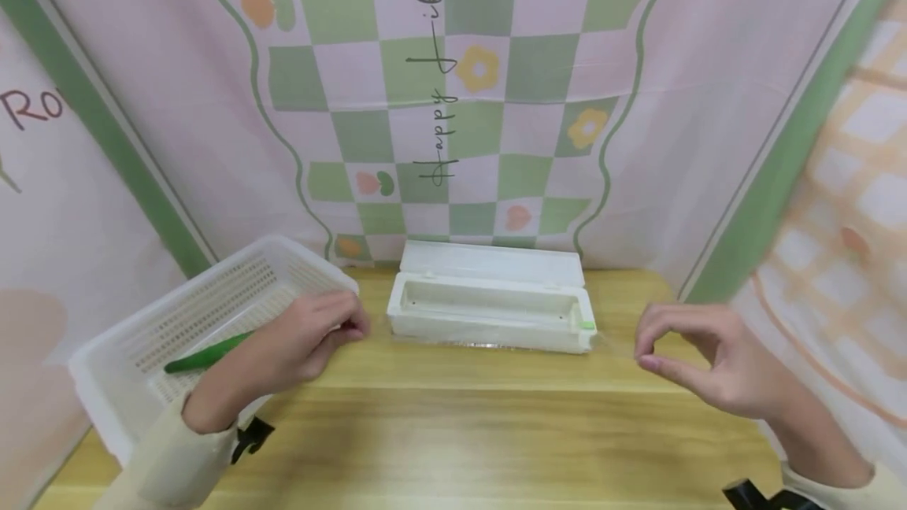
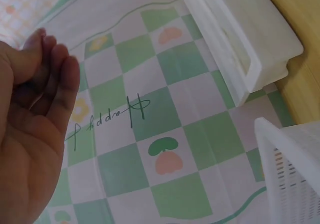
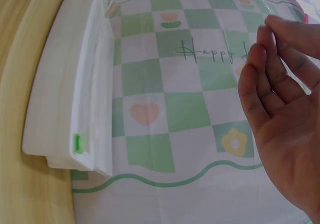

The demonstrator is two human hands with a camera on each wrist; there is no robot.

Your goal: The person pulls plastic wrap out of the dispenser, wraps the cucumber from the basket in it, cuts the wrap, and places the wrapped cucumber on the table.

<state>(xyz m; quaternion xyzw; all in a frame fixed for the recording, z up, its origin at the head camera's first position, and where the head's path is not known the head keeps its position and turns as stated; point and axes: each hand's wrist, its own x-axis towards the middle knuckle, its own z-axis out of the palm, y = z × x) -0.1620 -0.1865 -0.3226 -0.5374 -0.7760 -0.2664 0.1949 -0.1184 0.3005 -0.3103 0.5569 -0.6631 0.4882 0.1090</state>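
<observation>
A white cling film dispenser [image 1: 489, 329] sits at the back of the wooden table, its lid [image 1: 492, 264] raised. Clear cling film [image 1: 611, 343] shows faintly at its front edge and stretches toward the right hand. My left hand [image 1: 305, 337] is left of the dispenser, above the basket's edge, pinching the film's left side between thumb and fingers. My right hand [image 1: 716, 356], to the right of the dispenser, pinches the other side with its thumb and fingertips. Most of the film is too transparent to make out.
A white perforated basket [image 1: 99, 368] stands at the left, with a long green vegetable [image 1: 209, 354] in it, partly hidden by the left forearm. A green slider [image 1: 586, 325] marks the dispenser's right end. Behind the table hangs a checked cloth [image 1: 475, 132].
</observation>
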